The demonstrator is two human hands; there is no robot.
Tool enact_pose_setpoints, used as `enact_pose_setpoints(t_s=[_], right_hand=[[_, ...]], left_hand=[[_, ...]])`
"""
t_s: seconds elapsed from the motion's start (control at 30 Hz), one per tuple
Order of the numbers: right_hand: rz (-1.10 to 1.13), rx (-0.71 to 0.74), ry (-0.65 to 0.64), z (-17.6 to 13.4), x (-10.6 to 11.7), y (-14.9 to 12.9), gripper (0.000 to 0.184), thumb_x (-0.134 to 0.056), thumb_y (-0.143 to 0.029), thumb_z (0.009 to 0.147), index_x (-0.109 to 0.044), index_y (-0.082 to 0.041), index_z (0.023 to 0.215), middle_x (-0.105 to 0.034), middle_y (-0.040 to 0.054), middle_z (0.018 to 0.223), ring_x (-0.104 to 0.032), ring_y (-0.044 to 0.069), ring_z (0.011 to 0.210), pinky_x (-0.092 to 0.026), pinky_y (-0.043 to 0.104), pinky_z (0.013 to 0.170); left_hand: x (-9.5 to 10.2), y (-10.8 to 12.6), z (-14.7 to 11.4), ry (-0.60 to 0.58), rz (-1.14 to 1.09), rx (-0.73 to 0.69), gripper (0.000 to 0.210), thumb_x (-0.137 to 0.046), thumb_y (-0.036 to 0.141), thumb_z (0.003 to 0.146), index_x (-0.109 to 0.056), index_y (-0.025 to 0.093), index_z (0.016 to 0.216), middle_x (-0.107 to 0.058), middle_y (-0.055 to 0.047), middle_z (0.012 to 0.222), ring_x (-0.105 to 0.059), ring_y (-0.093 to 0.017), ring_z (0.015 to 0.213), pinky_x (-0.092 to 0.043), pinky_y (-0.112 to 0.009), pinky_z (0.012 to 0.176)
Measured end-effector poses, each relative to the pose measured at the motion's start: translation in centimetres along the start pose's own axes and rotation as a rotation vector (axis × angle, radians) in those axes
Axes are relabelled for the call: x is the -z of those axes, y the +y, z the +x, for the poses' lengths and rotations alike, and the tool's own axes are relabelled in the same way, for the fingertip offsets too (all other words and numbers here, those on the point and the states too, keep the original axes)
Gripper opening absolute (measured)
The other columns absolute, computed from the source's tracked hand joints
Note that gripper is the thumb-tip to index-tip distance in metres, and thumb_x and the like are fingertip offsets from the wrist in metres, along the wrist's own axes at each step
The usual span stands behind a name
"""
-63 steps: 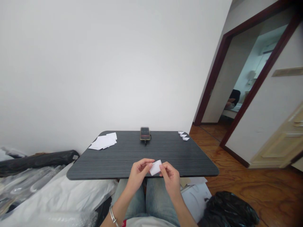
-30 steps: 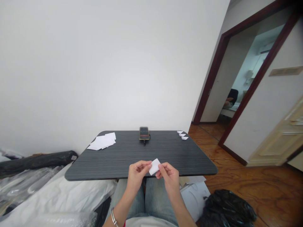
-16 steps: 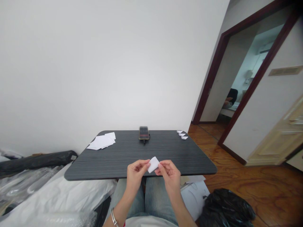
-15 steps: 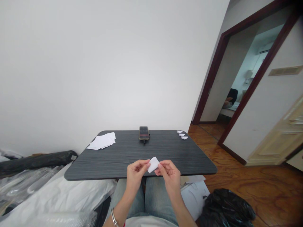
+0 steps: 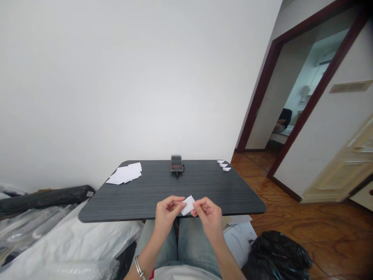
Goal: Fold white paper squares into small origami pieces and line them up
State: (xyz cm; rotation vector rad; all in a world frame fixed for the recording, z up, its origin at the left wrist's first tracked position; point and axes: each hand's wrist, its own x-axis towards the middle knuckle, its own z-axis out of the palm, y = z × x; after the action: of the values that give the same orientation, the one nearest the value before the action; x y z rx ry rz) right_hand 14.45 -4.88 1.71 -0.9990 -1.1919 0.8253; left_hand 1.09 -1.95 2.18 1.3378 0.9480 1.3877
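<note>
Hold the white paper [image 5: 188,205] at the near edge of the bench [image 5: 131,198], pinched at opposite sides by left hand [image 5: 166,210] and right hand [image 5: 210,214], thumbs against fingers. Align edges; press evenly with 2 thumbs.

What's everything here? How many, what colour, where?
Table: 1, dark grey, centre
Wall: 1, white, behind
Held paper: 1, white, lower middle
Loose papers: several, white, table's far left
Folded papers: 3, white, table's far right
Device: 1, dark, table's far middle
Roll: 1, black, left
Plastic: count unclear, clear, left
Bag: 1, black, lower right
Doorframe: 1, maroon, right
Bracelet: 1, silver, left wrist
Jeans: 1 pair, blue, bottom
Left hand, right hand: 2, holding paper
</note>
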Motion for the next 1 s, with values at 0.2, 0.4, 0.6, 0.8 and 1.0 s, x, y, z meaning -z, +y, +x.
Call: enact_pose_setpoints(t_s=[0.2, 0.4, 0.6, 0.8, 1.0], right_hand=[[-0.125, 0.067, -0.113, -0.4, 0.0, -1.4, 0.016, -0.057, -0.026, 0.077, -0.057, -0.016, 0.064, -0.062, 0.0025, 0.061, -0.059, 0.014, 0.053, -0.048, 0.024, 0.053], [-0.122, 0.09, -0.103, -0.5, -0.1, -1.5, 0.016, -0.056, -0.025, 0.077, -0.054, -0.017, 0.064, -0.059, 0.0005, 0.061, -0.057, 0.013, 0.053, -0.045, 0.023, 0.052], [-0.071, 0.068, -0.076, -0.6, -0.4, -1.4, 0.016, -0.057, -0.028, 0.077, -0.052, -0.018, 0.066, -0.057, -0.001, 0.058, -0.056, 0.013, 0.053, -0.045, 0.022, 0.05], [-0.151, 0.092, -0.074, -0.7, -0.2, -1.3, 0.014, -0.056, -0.026, 0.077, -0.052, -0.018, 0.066, -0.055, -0.0006, 0.059, -0.054, 0.013, 0.053, -0.045, 0.022, 0.051], [-0.142, 0.099, -0.086, -0.7, -0.1, -1.3, 0.013, -0.054, -0.025, 0.078, -0.053, -0.018, 0.067, -0.057, 0.0003, 0.06, -0.054, 0.013, 0.053, -0.046, 0.022, 0.05]], left_hand=[[0.3, 1.2, 0.4, -0.121, -0.018, 0.068, 0.018, -0.072, 0.026, 0.059, -0.07, 0.012, 0.071, -0.069, -0.004, 0.056, -0.06, -0.015, 0.048, -0.045, -0.021, 0.048], [0.3, 2.0, 0.4, -0.179, -0.043, 0.095, 0.022, -0.073, 0.025, 0.057, -0.07, 0.013, 0.076, -0.064, 0.0, 0.049, -0.055, -0.011, 0.044, -0.042, -0.02, 0.047], [0.3, 2.1, 0.2, -0.205, -0.045, 0.163, 0.024, -0.073, 0.025, 0.058, -0.069, 0.011, 0.077, -0.063, 0.0, 0.047, -0.052, -0.009, 0.041, -0.038, -0.018, 0.044], [0.4, 2.2, 0.2, -0.242, -0.051, 0.242, 0.02, -0.073, 0.028, 0.057, -0.066, 0.011, 0.064, -0.067, -0.004, 0.052, -0.056, -0.011, 0.043, -0.038, -0.018, 0.044], [0.5, 2.4, 0.1, -0.245, -0.066, 0.228, 0.021, -0.073, 0.03, 0.058, -0.065, 0.011, 0.059, -0.066, -0.004, 0.052, -0.056, -0.011, 0.044, -0.039, -0.019, 0.044]])
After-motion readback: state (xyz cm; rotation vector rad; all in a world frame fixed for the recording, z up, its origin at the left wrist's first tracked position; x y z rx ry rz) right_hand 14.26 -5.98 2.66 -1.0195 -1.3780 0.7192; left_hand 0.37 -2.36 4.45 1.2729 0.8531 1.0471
